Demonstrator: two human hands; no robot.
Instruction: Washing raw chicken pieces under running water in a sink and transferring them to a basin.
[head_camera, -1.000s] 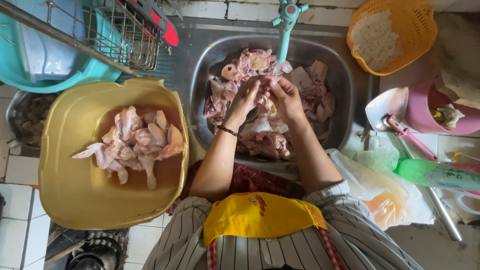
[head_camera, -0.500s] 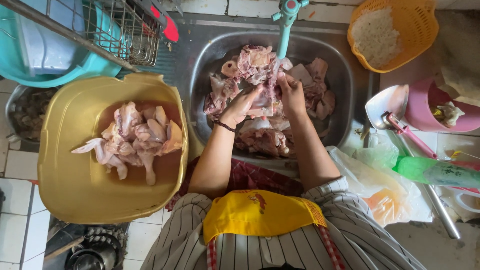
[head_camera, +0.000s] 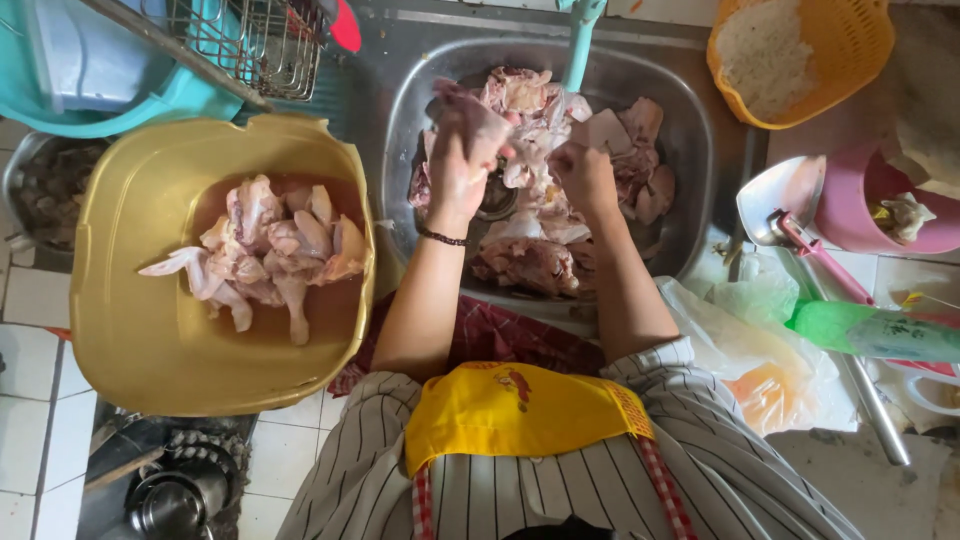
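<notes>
I've got a pale, floppy piece of raw chicken (head_camera: 520, 140) between my two hands, right over the middle of the steel sink (head_camera: 690, 150), under the teal tap (head_camera: 578, 45). My left hand (head_camera: 462, 150) is closed around its left end, knuckles up, a dark band on that wrist; my right hand (head_camera: 583, 172) is curled shut on the other end, fingers tucked into the meat. Both hands are low in the basin, among the rest of the raw chicken pieces (head_camera: 530, 262) that lie heaped around the drain and against the sink's walls. To my left, just beside the sink, the yellow tub (head_camera: 130, 330) holds a smaller pile of chicken parts (head_camera: 270, 250), a wing and a drumstick sticking out toward me. Behind the tub there's a wire dish rack (head_camera: 250, 40) sitting on a teal basin (head_camera: 120, 100), and a metal pot (head_camera: 40, 185) peeks out at the far left. Off to my right, at the sink's far corner, an orange basket (head_camera: 850, 60) has white rice in it. Nearer, a metal scoop with a pink handle (head_camera: 790, 200) lies next to a pink bucket (head_camera: 850, 215), and crumpled plastic bags (head_camera: 770, 350) lie along the counter edge. My yellow apron bib (head_camera: 510, 405) over the striped shirt fills the bottom of my view.
</notes>
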